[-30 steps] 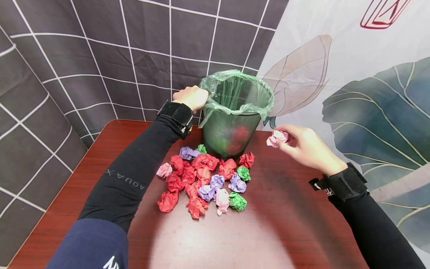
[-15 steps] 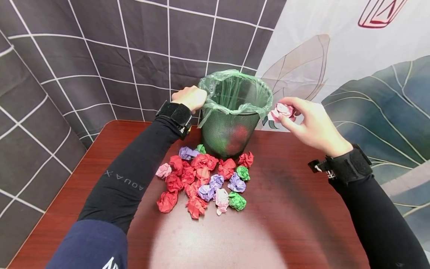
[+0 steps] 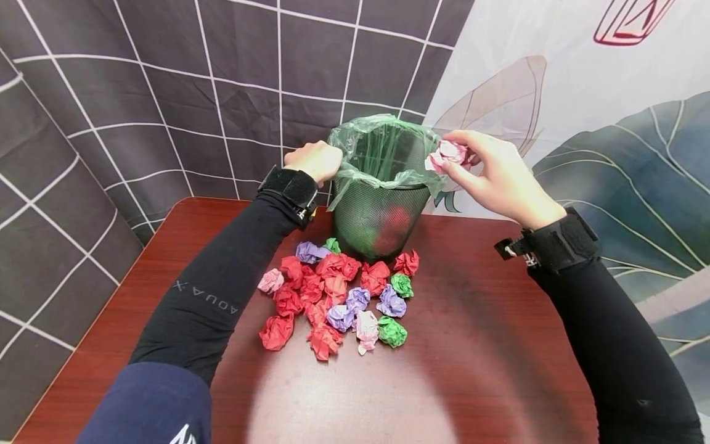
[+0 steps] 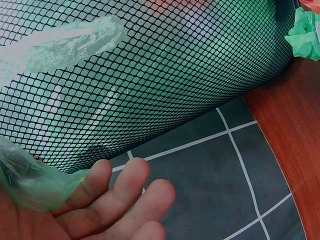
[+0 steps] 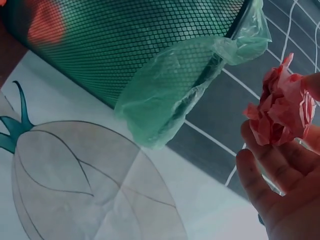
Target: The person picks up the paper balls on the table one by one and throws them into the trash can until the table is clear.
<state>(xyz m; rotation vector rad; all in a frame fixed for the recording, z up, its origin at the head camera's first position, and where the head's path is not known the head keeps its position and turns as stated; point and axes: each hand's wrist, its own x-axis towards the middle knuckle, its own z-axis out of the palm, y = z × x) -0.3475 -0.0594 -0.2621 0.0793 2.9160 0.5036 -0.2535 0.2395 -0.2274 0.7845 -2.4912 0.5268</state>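
Note:
A black mesh trash can (image 3: 368, 216), lined with a green plastic bag (image 3: 355, 172), stands upright at the table's back edge. My left hand (image 3: 314, 161) grips its left rim; in the left wrist view the curled fingers (image 4: 131, 186) lie beside the mesh with the liner against them. My right hand (image 3: 499, 176) pinches a crumpled pink paper ball (image 3: 445, 155) between thumb and fingers, level with the can's right rim. In the right wrist view that paper ball (image 5: 282, 107) is beside the overhanging liner (image 5: 165, 95). Red and green shapes show faintly through the mesh.
Several crumpled paper balls lie bunched in front of the can: red (image 3: 288, 300), purple (image 3: 391, 302), green (image 3: 392, 332) and pink (image 3: 367, 330). They rest on a reddish-brown table (image 3: 444, 382). A dark grid-patterned curtain (image 3: 222, 92) and a leaf-printed sheet (image 3: 499, 37) hang behind.
My right hand has risen with the pink paper ball from low beside the can, then shifted left to the rim. The left hand and the paper balls on the table have stayed put.

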